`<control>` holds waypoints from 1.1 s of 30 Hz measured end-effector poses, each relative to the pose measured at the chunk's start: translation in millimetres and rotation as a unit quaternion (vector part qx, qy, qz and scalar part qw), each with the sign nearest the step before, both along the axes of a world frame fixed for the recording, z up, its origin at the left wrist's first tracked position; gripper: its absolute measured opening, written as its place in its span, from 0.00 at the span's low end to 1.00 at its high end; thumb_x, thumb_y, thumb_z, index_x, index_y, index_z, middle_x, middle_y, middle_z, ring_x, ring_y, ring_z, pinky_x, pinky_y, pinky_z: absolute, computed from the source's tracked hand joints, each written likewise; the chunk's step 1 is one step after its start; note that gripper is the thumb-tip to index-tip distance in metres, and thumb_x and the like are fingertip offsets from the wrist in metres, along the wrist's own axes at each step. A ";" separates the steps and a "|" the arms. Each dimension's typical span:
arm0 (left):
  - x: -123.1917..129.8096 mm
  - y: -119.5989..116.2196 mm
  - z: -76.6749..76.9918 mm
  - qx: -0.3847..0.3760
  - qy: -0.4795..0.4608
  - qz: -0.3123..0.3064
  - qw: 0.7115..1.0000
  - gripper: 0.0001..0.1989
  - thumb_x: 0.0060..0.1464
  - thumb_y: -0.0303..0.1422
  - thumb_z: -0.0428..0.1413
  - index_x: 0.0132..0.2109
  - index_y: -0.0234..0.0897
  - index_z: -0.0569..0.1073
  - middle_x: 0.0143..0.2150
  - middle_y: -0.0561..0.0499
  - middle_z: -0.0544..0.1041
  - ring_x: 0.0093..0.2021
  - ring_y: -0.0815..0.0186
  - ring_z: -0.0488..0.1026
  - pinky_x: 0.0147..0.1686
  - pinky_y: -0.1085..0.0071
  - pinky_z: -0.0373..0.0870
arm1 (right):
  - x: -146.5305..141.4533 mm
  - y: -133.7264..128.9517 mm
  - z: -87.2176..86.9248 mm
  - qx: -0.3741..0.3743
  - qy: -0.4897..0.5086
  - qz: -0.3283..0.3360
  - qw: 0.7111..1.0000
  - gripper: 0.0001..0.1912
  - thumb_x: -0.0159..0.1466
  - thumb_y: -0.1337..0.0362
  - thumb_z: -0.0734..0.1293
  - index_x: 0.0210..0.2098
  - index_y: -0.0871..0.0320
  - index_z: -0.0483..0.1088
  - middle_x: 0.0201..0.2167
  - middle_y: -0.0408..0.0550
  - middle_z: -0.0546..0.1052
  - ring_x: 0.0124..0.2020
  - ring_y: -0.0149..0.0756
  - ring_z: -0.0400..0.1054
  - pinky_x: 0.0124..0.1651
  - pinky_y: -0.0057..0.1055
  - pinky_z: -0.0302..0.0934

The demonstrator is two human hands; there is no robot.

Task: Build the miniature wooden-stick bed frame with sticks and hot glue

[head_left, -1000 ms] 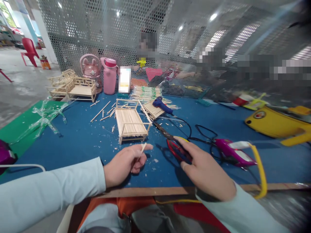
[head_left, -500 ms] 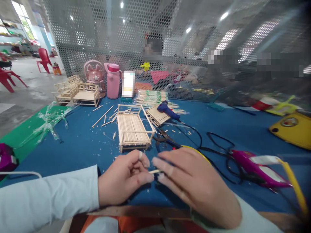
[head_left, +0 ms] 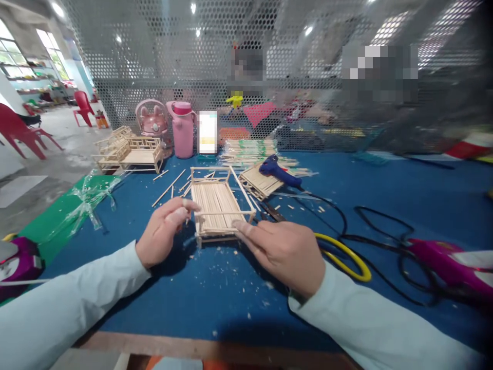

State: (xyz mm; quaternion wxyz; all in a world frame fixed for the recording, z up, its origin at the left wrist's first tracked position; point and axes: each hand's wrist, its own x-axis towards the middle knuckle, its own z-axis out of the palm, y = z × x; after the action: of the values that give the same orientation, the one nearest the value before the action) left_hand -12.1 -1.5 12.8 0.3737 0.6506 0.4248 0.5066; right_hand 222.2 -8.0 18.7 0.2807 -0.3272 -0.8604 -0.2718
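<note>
A miniature bed-like frame of thin wooden sticks (head_left: 215, 200) stands upright on the blue tabletop, with a slatted deck, corner posts and rails. At its left front post is my left hand (head_left: 164, 231), its fingers curled together and the index fingertip against the post. My right hand (head_left: 287, 246) reaches to the right front of the frame, thumb and fingers pinched on the end of a short wooden stick (head_left: 217, 230). This stick lies across the front of the deck, below the upper rail. My fingers cover its right end.
Behind the frame, a blue glue gun (head_left: 279, 172) rests on a slatted stick panel (head_left: 260, 182). Loose sticks (head_left: 169, 187) lie to the left. Black cables (head_left: 346, 236), a yellow-handled tool (head_left: 346, 257) and a purple device (head_left: 442, 257) are at right. Finished stick furniture (head_left: 131, 151) and a pink bottle (head_left: 183, 131) stand behind.
Both hands have moved forward from the table's front edge to the frame. The short stick, earlier held between them, now lies at the frame's front. The view has shifted slightly.
</note>
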 end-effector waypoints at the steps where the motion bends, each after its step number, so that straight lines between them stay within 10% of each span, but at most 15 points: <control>1: 0.2 -2.0 -1.3 -0.004 0.035 -0.035 0.999 0.12 0.55 0.34 0.47 0.37 0.34 0.73 0.29 0.52 0.67 0.26 0.70 0.61 0.25 0.73 0.60 | 0.4 -0.2 -2.0 -0.003 0.003 -0.006 1.000 0.13 0.66 0.63 0.61 0.36 0.57 0.78 0.15 0.41 0.69 0.18 0.30 0.57 0.25 0.31 0.45; 5: 4.0 -10.3 -5.2 -0.007 0.095 -0.080 0.992 0.12 0.51 0.34 0.54 0.40 0.32 0.74 0.31 0.50 0.69 0.31 0.68 0.66 0.31 0.71 0.65 | -1.1 1.0 -4.3 -0.011 0.018 -0.013 1.000 0.12 0.65 0.63 0.62 0.36 0.57 0.78 0.15 0.40 0.71 0.18 0.29 0.61 0.25 0.30 0.48; 14: 10.4 -12.8 -7.7 0.059 0.163 0.026 0.985 0.09 0.54 0.35 0.55 0.32 0.34 0.76 0.29 0.50 0.75 0.29 0.69 0.69 0.32 0.72 0.64 | -7.5 -3.1 -1.8 -0.027 0.038 0.009 0.999 0.09 0.64 0.65 0.64 0.39 0.58 0.76 0.18 0.42 0.76 0.18 0.29 0.66 0.24 0.29 0.52; 18: 10.3 -14.7 -8.3 0.066 0.159 0.037 0.984 0.08 0.54 0.34 0.56 0.32 0.36 0.77 0.30 0.52 0.77 0.30 0.70 0.71 0.32 0.73 0.65 | 5.5 -9.6 3.0 -0.036 0.208 0.024 0.977 0.04 0.59 0.66 0.66 0.36 0.54 0.70 0.18 0.40 0.73 0.17 0.29 0.64 0.23 0.27 0.56; 25: 9.1 -16.2 -8.7 0.066 0.171 0.056 0.981 0.10 0.54 0.36 0.56 0.29 0.36 0.76 0.31 0.50 0.79 0.31 0.68 0.73 0.32 0.72 0.66 | 13.2 12.3 -0.5 -0.386 0.332 0.039 0.860 0.09 0.55 0.65 0.65 0.37 0.56 0.70 0.27 0.43 0.75 0.22 0.29 0.65 0.25 0.27 0.61; 29: 10.0 -15.8 -8.7 0.062 0.173 0.060 0.981 0.11 0.54 0.36 0.56 0.29 0.35 0.75 0.32 0.49 0.79 0.31 0.68 0.72 0.31 0.72 0.66 | 9.9 18.9 -3.5 -0.403 0.316 0.065 0.856 0.07 0.57 0.62 0.65 0.31 0.57 0.74 0.30 0.47 0.78 0.32 0.34 0.71 0.40 0.33 0.65; 33: 10.8 -15.8 -7.6 0.064 0.170 0.063 0.981 0.10 0.53 0.36 0.56 0.29 0.35 0.75 0.31 0.49 0.79 0.30 0.68 0.72 0.30 0.72 0.67 | 9.0 17.1 -4.0 -0.412 0.350 0.071 0.838 0.08 0.55 0.61 0.66 0.33 0.58 0.74 0.28 0.46 0.77 0.28 0.34 0.70 0.34 0.32 0.65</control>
State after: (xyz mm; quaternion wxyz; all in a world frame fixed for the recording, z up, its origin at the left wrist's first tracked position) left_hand -1.3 -17.3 5.2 0.2211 0.7213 0.4895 0.4374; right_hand 231.2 9.1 14.7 0.4211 -0.4242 -0.7578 0.2616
